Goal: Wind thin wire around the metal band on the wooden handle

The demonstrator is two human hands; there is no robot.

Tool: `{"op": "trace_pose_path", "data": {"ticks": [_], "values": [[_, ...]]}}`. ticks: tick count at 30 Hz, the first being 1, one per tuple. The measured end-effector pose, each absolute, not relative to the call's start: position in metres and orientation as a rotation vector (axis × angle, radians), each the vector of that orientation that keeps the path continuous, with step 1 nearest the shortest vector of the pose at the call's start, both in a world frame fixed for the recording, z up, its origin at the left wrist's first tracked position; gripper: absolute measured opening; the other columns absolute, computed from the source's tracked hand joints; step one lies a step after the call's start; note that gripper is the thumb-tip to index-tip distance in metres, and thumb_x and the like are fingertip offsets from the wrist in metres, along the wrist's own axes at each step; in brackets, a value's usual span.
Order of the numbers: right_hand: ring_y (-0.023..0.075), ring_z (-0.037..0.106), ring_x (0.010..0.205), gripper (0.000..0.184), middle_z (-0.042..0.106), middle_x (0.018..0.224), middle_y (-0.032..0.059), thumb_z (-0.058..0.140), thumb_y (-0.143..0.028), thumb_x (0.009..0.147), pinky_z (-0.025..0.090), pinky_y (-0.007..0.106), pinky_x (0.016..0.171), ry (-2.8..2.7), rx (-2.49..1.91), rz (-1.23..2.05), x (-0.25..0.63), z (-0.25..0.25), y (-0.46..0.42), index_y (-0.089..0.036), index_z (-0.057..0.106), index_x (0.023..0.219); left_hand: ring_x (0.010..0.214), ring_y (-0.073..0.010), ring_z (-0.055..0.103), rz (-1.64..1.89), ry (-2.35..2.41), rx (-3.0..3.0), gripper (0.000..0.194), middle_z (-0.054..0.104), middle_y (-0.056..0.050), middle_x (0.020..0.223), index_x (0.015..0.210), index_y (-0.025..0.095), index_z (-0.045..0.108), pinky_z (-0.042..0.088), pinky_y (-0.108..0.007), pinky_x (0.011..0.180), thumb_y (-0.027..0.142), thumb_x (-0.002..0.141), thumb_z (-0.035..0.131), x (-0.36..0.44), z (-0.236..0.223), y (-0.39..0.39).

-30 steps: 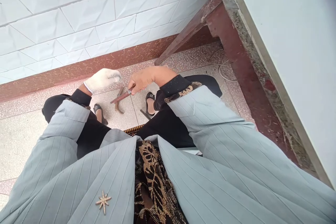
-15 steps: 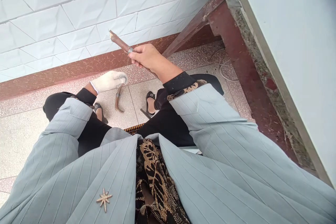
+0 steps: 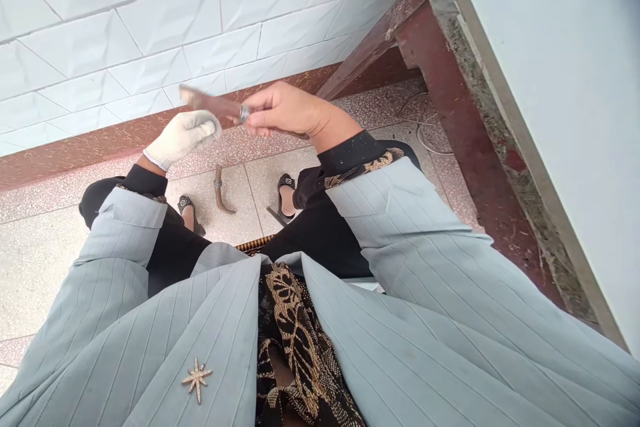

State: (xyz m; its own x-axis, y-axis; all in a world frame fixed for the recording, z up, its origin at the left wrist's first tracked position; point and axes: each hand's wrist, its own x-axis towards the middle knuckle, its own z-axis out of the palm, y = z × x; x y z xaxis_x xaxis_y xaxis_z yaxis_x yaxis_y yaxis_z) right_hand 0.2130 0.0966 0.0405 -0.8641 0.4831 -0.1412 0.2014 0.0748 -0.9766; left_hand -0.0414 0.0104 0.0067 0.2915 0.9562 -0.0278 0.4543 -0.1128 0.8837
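Stick (image 3: 213, 103), brown and somewhat blurred, points left from the bare right hand (image 3: 286, 110), whose thumb and fingers pinch it narrowly near its right end, just beside a grey wire band (image 3: 244, 113) wound around it. The stick is held above the floor (image 3: 250, 223), in front of the tiled wall (image 3: 150, 53). Its far end lies just past the left hand (image 3: 183, 136), which wears a white glove; those fingers are curled in, though I cannot tell whether they clasp anything, or whether glove and wood touch. A bent branch (image 3: 223, 197) (it too has a band near its upper end) lies on the floor between 2 black shoes (image 3: 287, 181), nearer the left foot. To the right, well apart, stands a reddish frame (image 3: 435, 53).
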Motion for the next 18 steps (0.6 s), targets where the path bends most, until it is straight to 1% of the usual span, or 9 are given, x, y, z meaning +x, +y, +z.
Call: {"op": "trace_pose_path", "data": {"ticks": [3, 5, 7, 9, 13, 14, 15, 17, 18], "values": [[0.0092, 0.043, 0.056, 0.016, 0.058, 0.075, -0.0008, 0.061, -0.025, 0.108, 0.036, 0.022, 0.054, -1.629, -0.833, 1.764, 0.211, 0.042, 0.102, -0.017, 0.064, 0.095, 0.069, -0.0138, 0.056, 0.652, 1.367, 1.724, 0.023, 0.066, -0.004, 0.079, 0.096, 0.015, 0.073, 0.049, -0.031, 0.071, 0.031, 0.098, 0.057, -0.035, 0.012, 0.007], [0.0104, 0.042, 0.057, 0.022, 0.059, 0.078, 0.0016, 0.058, -0.026, 0.111, 0.036, 0.022, 0.053, -1.609, -1.030, 1.646, 0.208, 0.039, 0.106, -0.018, 0.059, 0.090, 0.075, -0.0160, 0.060, 0.491, 1.316, 1.783, 0.024, 0.068, -0.005, 0.082, 0.096, 0.015, 0.075, 0.051, -0.032, 0.078, 0.033, 0.098, 0.058, -0.027, 0.018, 0.002], [0.0110, 0.045, 0.060, 0.024, 0.062, 0.081, 0.0039, 0.059, -0.023, 0.110, 0.038, 0.023, 0.055, -1.774, -1.258, 1.506, 0.205, 0.034, 0.110, -0.018, 0.058, 0.087, 0.078, -0.0175, 0.062, 0.398, 1.231, 1.803, 0.028, 0.069, -0.006, 0.083, 0.097, 0.016, 0.076, 0.051, -0.033, 0.080, 0.037, 0.098, 0.058, -0.020, 0.027, -0.003], [0.0123, 0.050, 0.064, 0.021, 0.063, 0.080, 0.0047, 0.064, -0.019, 0.106, 0.040, 0.024, 0.059, -2.004, -1.415, 1.357, 0.204, 0.029, 0.111, -0.017, 0.061, 0.086, 0.077, -0.0177, 0.061, 0.394, 1.223, 1.800, 0.030, 0.069, -0.006, 0.084, 0.098, 0.016, 0.077, 0.051, -0.034, 0.079, 0.038, 0.099, 0.057, -0.018, 0.035, -0.006], [0.0171, 0.057, 0.075, 0.015, 0.057, 0.068, 0.0035, 0.076, -0.015, 0.094, 0.038, 0.029, 0.069, -2.737, -1.372, 1.091, 0.202, 0.026, 0.103, -0.014, 0.070, 0.080, 0.074, -0.0163, 0.059, 0.496, 1.318, 1.789, 0.024, 0.069, -0.006, 0.084, 0.095, 0.016, 0.076, 0.049, -0.032, 0.076, 0.033, 0.096, 0.058, -0.027, 0.040, -0.004], [0.0171, 0.056, 0.073, 0.016, 0.056, 0.066, 0.0027, 0.076, -0.014, 0.094, 0.037, 0.030, 0.069, -2.939, -1.291, 1.118, 0.201, 0.027, 0.100, -0.013, 0.070, 0.079, 0.073, -0.0157, 0.058, 0.527, 1.325, 1.784, 0.023, 0.069, -0.006, 0.083, 0.093, 0.016, 0.075, 0.049, -0.031, 0.074, 0.032, 0.094, 0.059, -0.030, 0.037, -0.001], [0.0162, 0.054, 0.070, 0.016, 0.054, 0.063, 0.0018, 0.074, -0.013, 0.095, 0.035, 0.031, 0.069, -3.096, -1.169, 1.242, 0.201, 0.028, 0.097, -0.013, 0.071, 0.079, 0.072, -0.0149, 0.057, 0.560, 1.326, 1.774, 0.021, 0.068, -0.006, 0.083, 0.092, 0.016, 0.074, 0.048, -0.031, 0.072, 0.031, 0.093, 0.060, -0.033, 0.033, 0.001], [0.0132, 0.049, 0.063, 0.017, 0.053, 0.060, -0.0005, 0.071, -0.012, 0.096, 0.034, 0.030, 0.067, -3.236, -0.790, 1.664, 0.204, 0.033, 0.093, -0.012, 0.070, 0.079, 0.068, -0.0133, 0.054, 0.643, 1.325, 1.747, 0.019, 0.067, -0.005, 0.081, 0.093, 0.016, 0.073, 0.046, -0.029, 0.068, 0.030, 0.092, 0.060, -0.037, 0.020, 0.007], [0.0119, 0.048, 0.061, 0.016, 0.053, 0.061, -0.0014, 0.070, -0.012, 0.097, 0.034, 0.029, 0.066, -3.156, -0.608, 1.865, 0.206, 0.036, 0.092, -0.012, 0.070, 0.081, 0.066, -0.0128, 0.053, 0.678, 1.337, 1.738, 0.019, 0.066, -0.005, 0.080, 0.093, 0.016, 0.072, 0.045, -0.029, 0.066, 0.029, 0.091, 0.059, -0.037, 0.013, 0.009]]}}
